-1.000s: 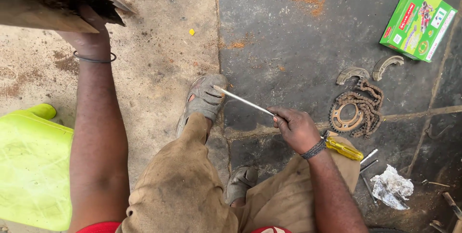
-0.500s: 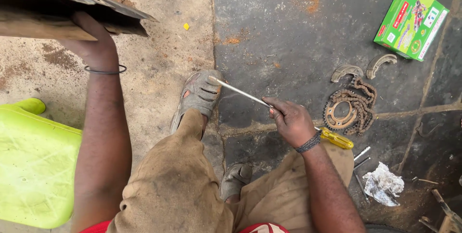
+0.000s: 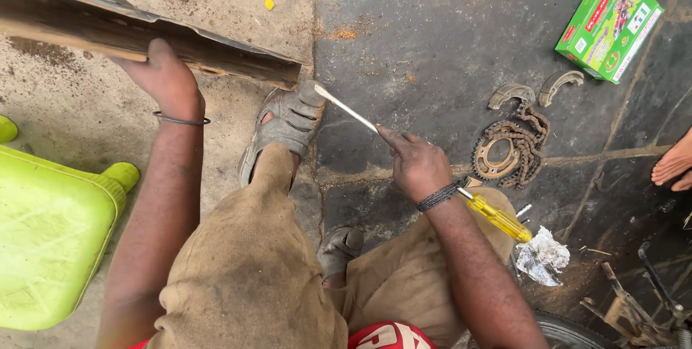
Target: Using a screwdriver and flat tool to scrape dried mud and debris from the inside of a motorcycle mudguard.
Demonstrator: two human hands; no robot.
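Single view only, from a head-worn camera. It looks steeply down, almost vertically, along the wearer's own body onto the ground. Both forearms enter from the bottom edge, with the knees and a sandalled foot (image 3: 287, 127) below centre. Range is close: arm's length to the left hand (image 3: 167, 79) and right hand (image 3: 417, 165). The floor (image 3: 432, 46) fills the upper frame. There is no second view and therefore no shared coverage.
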